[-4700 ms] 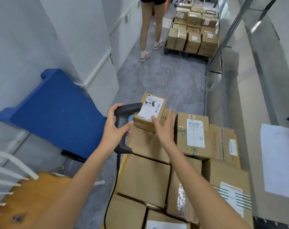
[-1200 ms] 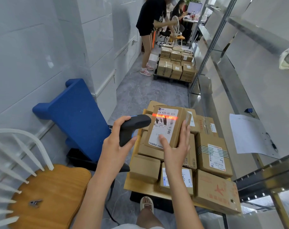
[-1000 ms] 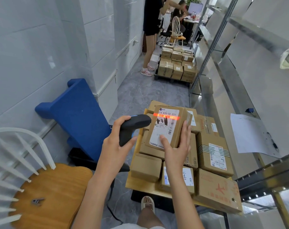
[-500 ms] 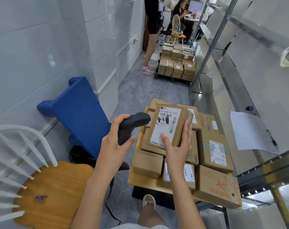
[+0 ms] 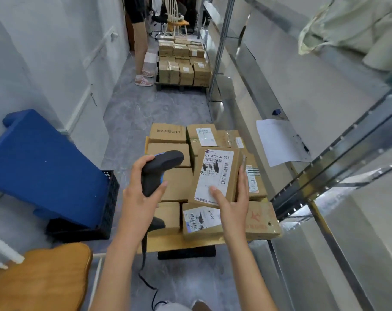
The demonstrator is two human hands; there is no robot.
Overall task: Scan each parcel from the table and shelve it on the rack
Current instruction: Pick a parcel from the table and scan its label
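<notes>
At 7 o'clock the left hand point(image 5: 138, 198) grips the scanner point(image 5: 160, 170); at 5 o'clock the right hand point(image 5: 232, 205) holds a labelled parcel point(image 5: 217, 173) raised over the table point(image 5: 179, 242). Many parcels point(image 5: 168, 151) remain stacked below; at 2 o'clock, the rack point(image 5: 338, 162) shows none shelved, so most work is left.

light: bright, even | shadows: soft | edges: wide-angle bend | focus: slightly soft

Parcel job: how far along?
Early. Done: nothing visibly shelved; the rack holds only a paper sheet and a bag. In hand: right hand holds one parcel, left hand grips the scanner. Left: a tableful of parcels.
</notes>
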